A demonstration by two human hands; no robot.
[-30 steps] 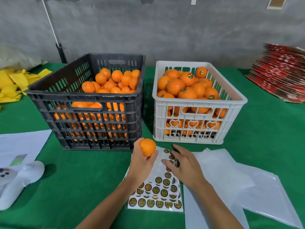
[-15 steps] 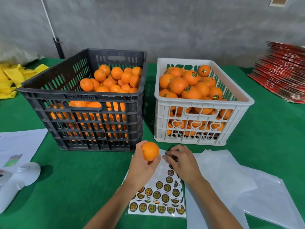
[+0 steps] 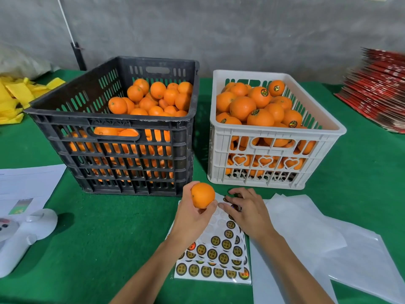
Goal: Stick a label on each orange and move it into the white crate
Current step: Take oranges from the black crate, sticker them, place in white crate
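Note:
My left hand (image 3: 192, 218) grips an unlabelled orange (image 3: 202, 195) just above the near edge of the label sheet (image 3: 213, 255), in front of the two crates. My right hand (image 3: 246, 212) rests on the top of that sheet, fingers curled around a round label (image 3: 236, 207) at its far end. The black crate (image 3: 114, 137) on the left holds several plain oranges. The white crate (image 3: 274, 137) on the right holds several oranges, some showing round labels.
The table wears a green cloth (image 3: 87, 249). White backing sheets (image 3: 317, 242) lie to the right of the label sheet. A white device (image 3: 24, 235) and papers (image 3: 24, 185) sit at the left. Yellow bags (image 3: 15, 95) lie far left, red cartons (image 3: 381, 88) far right.
My right hand's fingers curled up from flat and shifted toward the sheet's top edge. The orange in my left hand stayed in about the same place while the camera tilted.

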